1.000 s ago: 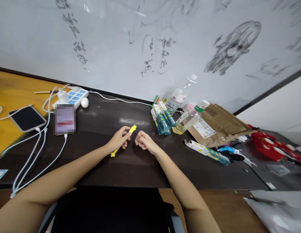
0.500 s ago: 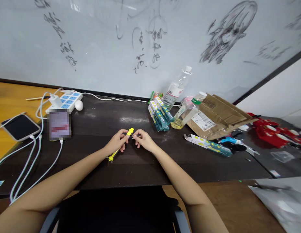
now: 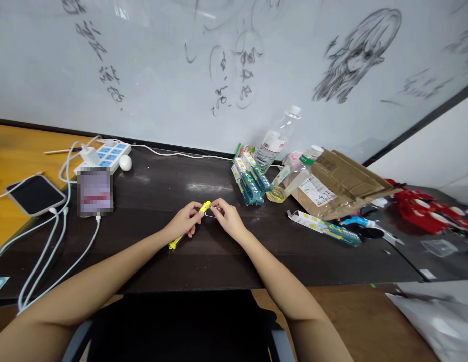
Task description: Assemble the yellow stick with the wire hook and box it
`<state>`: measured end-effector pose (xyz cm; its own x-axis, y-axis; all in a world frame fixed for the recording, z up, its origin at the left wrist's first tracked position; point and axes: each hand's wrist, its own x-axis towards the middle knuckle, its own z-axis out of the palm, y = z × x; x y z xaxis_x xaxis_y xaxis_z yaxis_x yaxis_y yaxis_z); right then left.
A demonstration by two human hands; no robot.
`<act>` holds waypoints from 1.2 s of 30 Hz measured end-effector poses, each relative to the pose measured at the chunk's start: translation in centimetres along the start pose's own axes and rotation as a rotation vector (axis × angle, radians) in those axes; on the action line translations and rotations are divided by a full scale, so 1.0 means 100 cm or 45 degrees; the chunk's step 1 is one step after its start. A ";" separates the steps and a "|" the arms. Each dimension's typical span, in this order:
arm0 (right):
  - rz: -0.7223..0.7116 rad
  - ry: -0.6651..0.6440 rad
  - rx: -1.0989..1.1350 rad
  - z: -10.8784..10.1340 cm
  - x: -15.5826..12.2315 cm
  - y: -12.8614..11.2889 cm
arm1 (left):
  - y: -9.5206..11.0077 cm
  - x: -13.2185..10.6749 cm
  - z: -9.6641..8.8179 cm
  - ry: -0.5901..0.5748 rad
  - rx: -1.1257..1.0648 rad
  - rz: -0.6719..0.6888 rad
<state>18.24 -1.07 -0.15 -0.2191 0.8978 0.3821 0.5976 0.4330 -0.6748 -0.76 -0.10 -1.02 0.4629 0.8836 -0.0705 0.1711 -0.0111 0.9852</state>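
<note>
My left hand (image 3: 186, 221) is closed around a slim yellow stick-shaped piece (image 3: 175, 243), tilted above the dark table. Its wider yellow head pokes out past my fingertips, and the other end shows below the hand. Close by on the right, my right hand (image 3: 226, 218) pinches a thin, bent metal wire (image 3: 210, 216) against that yellow head. My fingers cover part of the wire, so I cannot tell how it is attached. Behind the hands stand teal-and-white boxes (image 3: 251, 185) with yellow pictures on them.
Two clear bottles (image 3: 272, 145) and a flattened cardboard parcel (image 3: 341, 176) are at the back right. An opened teal box (image 3: 324, 229) lies before the parcel, beside scissors (image 3: 364, 221). At left are a power strip (image 3: 112, 153), cables and phones (image 3: 36, 195). A whiteboard rises behind.
My right hand has moved slightly toward the yellow head, and its fingers are now over the head's upper side with the wire. The left hand keeps its hold. The whole view has shifted a little.
</note>
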 end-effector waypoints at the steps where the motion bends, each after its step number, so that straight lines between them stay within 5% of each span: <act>1: -0.014 -0.005 -0.045 -0.002 0.000 -0.001 | 0.000 0.000 0.000 -0.009 0.008 0.002; 21: -0.216 -0.206 -0.729 -0.006 -0.002 -0.016 | 0.001 -0.001 0.002 -0.120 0.035 -0.062; 36: -0.278 -0.291 -0.601 -0.005 -0.003 -0.027 | 0.010 -0.002 0.003 -0.096 0.132 -0.018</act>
<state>17.06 -2.55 1.93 -0.5062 0.8089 0.2991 0.7881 0.5747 -0.2204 -0.41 -0.41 -0.07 0.5231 0.8464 -0.0998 0.2653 -0.0504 0.9628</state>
